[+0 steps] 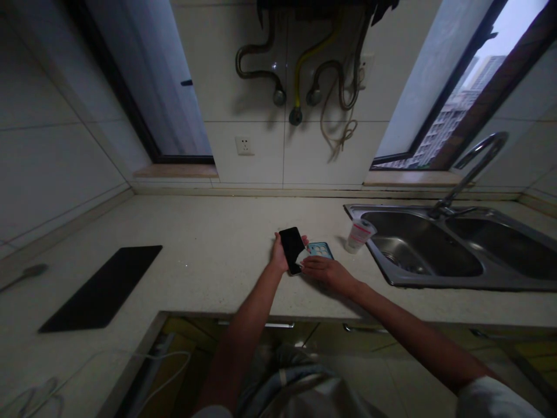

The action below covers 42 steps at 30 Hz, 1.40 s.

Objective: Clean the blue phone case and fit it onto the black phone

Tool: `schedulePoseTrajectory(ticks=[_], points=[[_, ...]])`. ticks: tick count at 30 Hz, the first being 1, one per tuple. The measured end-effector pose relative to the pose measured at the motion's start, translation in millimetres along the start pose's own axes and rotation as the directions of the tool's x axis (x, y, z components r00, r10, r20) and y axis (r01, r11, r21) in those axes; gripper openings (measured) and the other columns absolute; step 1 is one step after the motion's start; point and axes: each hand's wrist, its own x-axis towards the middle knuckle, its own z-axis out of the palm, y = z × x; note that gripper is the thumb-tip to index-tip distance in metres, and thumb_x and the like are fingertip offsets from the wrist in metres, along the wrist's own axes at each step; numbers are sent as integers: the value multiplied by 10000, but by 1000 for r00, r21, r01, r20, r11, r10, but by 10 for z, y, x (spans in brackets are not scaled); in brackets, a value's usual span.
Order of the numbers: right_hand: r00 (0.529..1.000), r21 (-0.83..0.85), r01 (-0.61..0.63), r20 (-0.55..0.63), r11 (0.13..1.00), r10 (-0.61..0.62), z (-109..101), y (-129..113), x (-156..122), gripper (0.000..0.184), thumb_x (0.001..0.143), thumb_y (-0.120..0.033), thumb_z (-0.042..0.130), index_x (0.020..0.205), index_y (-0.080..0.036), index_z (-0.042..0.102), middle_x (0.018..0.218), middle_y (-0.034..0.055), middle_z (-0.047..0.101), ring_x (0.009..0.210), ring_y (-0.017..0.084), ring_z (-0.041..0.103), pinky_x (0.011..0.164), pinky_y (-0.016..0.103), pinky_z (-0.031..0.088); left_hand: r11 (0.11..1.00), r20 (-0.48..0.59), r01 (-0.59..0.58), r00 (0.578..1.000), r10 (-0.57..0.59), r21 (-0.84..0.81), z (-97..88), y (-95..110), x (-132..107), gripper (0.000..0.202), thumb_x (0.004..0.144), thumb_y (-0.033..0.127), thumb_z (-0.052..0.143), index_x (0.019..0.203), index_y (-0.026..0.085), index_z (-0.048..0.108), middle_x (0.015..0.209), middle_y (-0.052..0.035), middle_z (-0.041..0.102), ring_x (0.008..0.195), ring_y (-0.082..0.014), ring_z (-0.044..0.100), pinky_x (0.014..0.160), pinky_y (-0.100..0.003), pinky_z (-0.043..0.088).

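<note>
Left hand [279, 254] grips one phone [290, 244]; right hand [327, 273] pinches one wipe [301, 256] on it; one case [322, 249], one cup [359, 235] nearby.

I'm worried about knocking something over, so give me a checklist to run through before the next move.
1. Left hand holding the flat black rectangular phone: ok.
2. Right hand gripping the white crumpled wipe: ok, over the phone's right side.
3. Pale-blue phone case lying on the off-white counter: ok, beside the right hand.
4. Clear plastic, red-printed cup well away from the steel double sink: not ok, close beside its rim.
5. Cup empty: cannot tell.
6. Black rectangular board clear of both hands: ok.
</note>
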Motion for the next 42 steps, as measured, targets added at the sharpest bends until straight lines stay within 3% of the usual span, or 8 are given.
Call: schedulePoseTrajectory(ticks=[6, 16, 21, 32, 35, 38, 40, 42], points=[[1000, -62, -14, -25, 998, 13, 212, -209, 307, 193, 966, -196, 604, 1118, -208, 723, 1076, 77, 771, 990, 225, 689, 834, 346, 564, 999, -42, -37, 998, 38, 23, 35, -27, -39, 751, 934, 695, 325, 1273, 83, 597, 1116, -238, 710, 1027, -355, 688, 897, -527, 531], [956, 73, -294, -4, 953, 295, 240, -147, 439, 188, 965, -296, 608, 1015, -237, 779, 1040, 106, 743, 966, 240, 666, 835, 360, 516, 995, -100, -90, 991, 94, 37, 24, 38, -22, 663, 945, 655, 350, 1077, 92, 673, 967, -202, 739, 917, -335, 720, 840, -496, 553], [887, 118, -454, -28, 883, 460, 150, -5, 368, 285, 1000, -334, 524, 1119, -201, 746, 1140, 135, 732, 1076, 271, 669, 936, 421, 534, 997, -43, -27, 999, 30, 72, 92, 33, -91, 638, 926, 687, 359, 878, 126, 660, 832, -175, 717, 881, -324, 716, 776, -465, 569], [891, 310, -418, -41, 854, 451, 276, -237, 391, 535, 984, -344, 519, 1484, -164, 453, 1467, 175, 546, 1325, 298, 556, 1089, 471, 475, 971, -57, -184, 979, 195, 149, 87, 56, -81, 559, 921, 679, 462, 844, 158, 650, 649, -44, 651, 534, -160, 618, 580, -284, 502], [830, 365, -471, -127, 803, 544, 260, -215, 339, 488, 1001, -293, 438, 1475, -187, 477, 1396, 154, 616, 1240, 283, 621, 1048, 457, 506, 974, -25, -200, 979, 204, 109, 83, 31, -72, 378, 942, 519, 569, 838, 164, 647, 656, -20, 661, 588, -146, 638, 670, -273, 523], [682, 496, -563, -172, 661, 711, 230, -123, 283, 441, 991, -321, 434, 1387, -196, 580, 1298, 135, 686, 1112, 282, 683, 977, 467, 546, 975, -16, -184, 982, 187, 128, 99, -11, -78, 229, 923, 366, 639, 957, 143, 674, 830, -77, 738, 810, -203, 710, 852, -324, 530], [611, 606, -569, -140, 555, 779, 238, -62, 254, 423, 969, -350, 462, 1323, -194, 631, 1270, 119, 704, 1087, 286, 689, 949, 474, 557, 974, 28, -172, 985, 170, 151, 119, -30, -94, 292, 908, 348, 643, 1089, 121, 668, 1019, -142, 749, 1013, -264, 702, 957, -385, 501], [597, 674, -550, -95, 493, 797, 280, -36, 234, 411, 949, -357, 475, 1277, -193, 661, 1246, 104, 716, 1088, 287, 687, 949, 478, 556, 974, 81, -182, 982, 172, 138, 142, -32, -120, 365, 921, 392, 602, 1178, 137, 644, 1152, -168, 722, 1149, -291, 660, 1013, -437, 472]])
